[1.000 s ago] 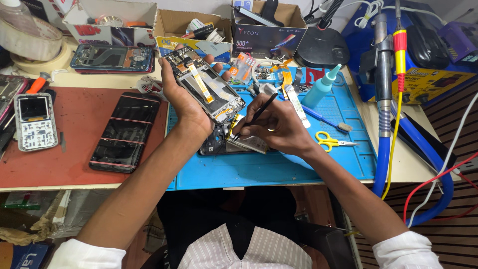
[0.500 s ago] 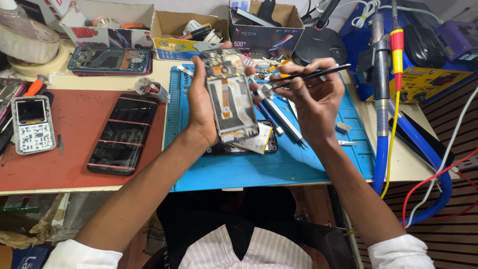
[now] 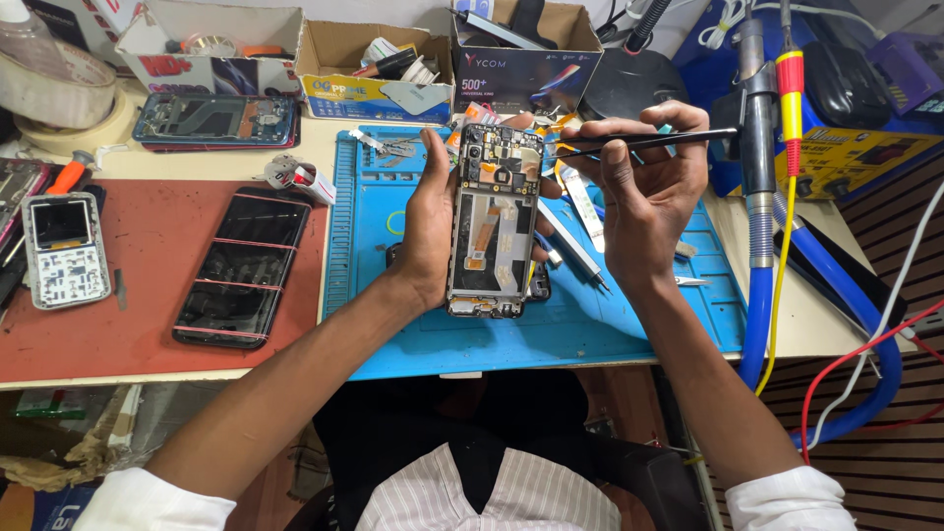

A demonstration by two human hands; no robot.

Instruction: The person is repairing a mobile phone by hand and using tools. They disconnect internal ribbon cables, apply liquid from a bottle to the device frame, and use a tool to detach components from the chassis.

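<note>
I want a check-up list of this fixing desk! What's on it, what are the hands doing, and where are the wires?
Surface: blue work mat beside a red mat.
Job's things: opened phone, insides showing; thin black tool.
Clutter: dark phone, small keypad phone, cardboard boxes, tape roll.
Hands: left hand holds the opened phone upright; right hand pinches the thin black tool.
Cables: blue hose, yellow wire, red wire, right side.
Surroundings: nothing seen beyond the desk.

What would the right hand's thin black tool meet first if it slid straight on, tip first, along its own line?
Probably the upper part of the opened black phone held upright in the left hand. The right hand aims the thin black tool leftward, its tip at the phone's edge; depth is unclear.
</note>
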